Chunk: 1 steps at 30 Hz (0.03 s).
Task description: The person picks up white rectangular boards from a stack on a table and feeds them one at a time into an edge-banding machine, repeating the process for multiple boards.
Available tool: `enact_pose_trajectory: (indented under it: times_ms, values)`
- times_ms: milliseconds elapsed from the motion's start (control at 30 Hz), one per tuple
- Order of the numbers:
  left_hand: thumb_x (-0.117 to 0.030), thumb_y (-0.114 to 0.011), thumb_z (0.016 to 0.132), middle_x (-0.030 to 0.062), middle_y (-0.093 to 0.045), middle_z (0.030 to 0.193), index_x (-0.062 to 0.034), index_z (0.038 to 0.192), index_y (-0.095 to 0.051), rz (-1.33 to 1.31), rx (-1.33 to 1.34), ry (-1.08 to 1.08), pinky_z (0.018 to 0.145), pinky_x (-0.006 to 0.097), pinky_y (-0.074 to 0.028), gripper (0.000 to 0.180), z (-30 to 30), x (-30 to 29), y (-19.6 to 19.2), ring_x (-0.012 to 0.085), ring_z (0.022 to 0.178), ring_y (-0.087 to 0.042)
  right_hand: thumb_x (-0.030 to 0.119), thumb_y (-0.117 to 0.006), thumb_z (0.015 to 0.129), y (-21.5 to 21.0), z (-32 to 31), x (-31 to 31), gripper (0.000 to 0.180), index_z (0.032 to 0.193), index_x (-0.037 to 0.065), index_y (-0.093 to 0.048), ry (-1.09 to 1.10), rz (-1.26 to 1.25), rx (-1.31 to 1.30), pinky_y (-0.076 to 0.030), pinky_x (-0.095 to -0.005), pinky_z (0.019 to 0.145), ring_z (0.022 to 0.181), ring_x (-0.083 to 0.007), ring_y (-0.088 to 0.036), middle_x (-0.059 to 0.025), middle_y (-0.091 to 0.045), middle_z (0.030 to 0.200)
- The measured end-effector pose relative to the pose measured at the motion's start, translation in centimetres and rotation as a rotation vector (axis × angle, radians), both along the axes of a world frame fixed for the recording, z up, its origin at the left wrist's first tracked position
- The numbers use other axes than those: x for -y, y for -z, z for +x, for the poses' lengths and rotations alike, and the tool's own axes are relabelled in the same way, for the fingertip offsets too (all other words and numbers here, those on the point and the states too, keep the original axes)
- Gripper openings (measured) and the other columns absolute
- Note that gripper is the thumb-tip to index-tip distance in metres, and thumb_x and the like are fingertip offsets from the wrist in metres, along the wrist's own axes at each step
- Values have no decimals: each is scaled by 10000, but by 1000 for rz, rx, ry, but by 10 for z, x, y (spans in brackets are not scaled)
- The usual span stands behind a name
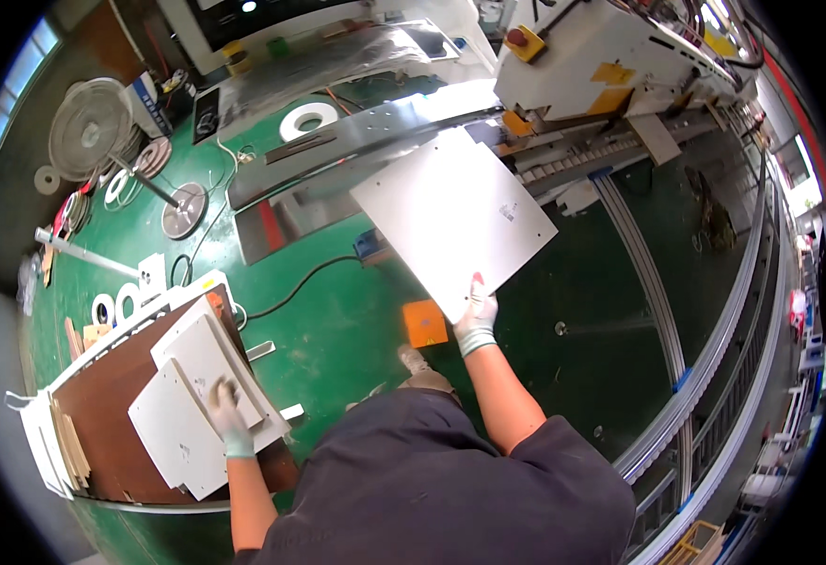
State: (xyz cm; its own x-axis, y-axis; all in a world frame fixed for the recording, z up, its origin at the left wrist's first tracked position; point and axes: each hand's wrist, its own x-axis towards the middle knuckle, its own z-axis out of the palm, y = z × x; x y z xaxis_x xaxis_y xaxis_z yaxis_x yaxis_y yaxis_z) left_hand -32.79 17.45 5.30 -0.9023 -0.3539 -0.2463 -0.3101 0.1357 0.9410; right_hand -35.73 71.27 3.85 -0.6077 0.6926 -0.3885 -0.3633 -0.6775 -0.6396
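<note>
My right hand (pixel 477 315), in a pale work glove with red on a fingertip, is closed on the near corner of a flat white panel (pixel 450 217). That panel is held out in front of me, its far part by the machine's metal bed. On my left, my gloved left hand (pixel 231 419) is over a loose stack of white panels (pixel 163 428). Motion smears its fingers, so whether they grip a panel cannot be told. The stacked panels overlap at differing angles on a brown tabletop (pixel 102 400).
A white and grey machine (pixel 573 75) with a red stop button stands at the far right, its rail curving along the right. An orange box (pixel 425 323) sits on the green floor by my foot, near a black cable (pixel 309 278). A pedestal fan (pixel 91 129) stands far left.
</note>
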Motion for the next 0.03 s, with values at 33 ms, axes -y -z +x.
enact_pose_trajectory:
  times_ms: [33]
  values:
    - [-318,-517,1051,134,-656,1231,14,1359,-536,-10,9,12,1005,365,-494,454,-6,-4,2,212,1097,-630,272,-720,956,-26,-5,13,482,1346,38,-561,-78,-58,-51,-540,-410,977,1096,-272,-647,-96,-651,1217]
